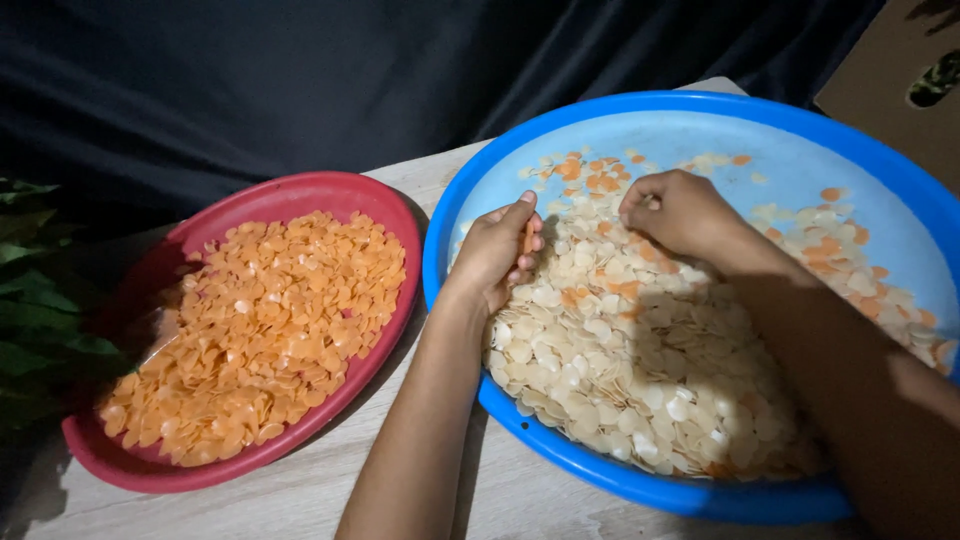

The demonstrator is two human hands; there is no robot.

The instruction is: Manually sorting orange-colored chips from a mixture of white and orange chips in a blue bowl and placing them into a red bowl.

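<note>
Both your hands work in the blue basin [930,215]: your left hand [497,250] pinches orange chips [529,237] nearer the red tray [300,190], while your right hand [680,210], fingers curled shut, picks among mixed chips [610,330] just beyond.

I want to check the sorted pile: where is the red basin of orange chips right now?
In the head view the red basin sits on the left of the wooden table, beside the blue basin, just left of the left hand.

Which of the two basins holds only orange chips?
The red basin on the left; the blue basin, where both hands work, holds mostly white chips with some orange.
</note>
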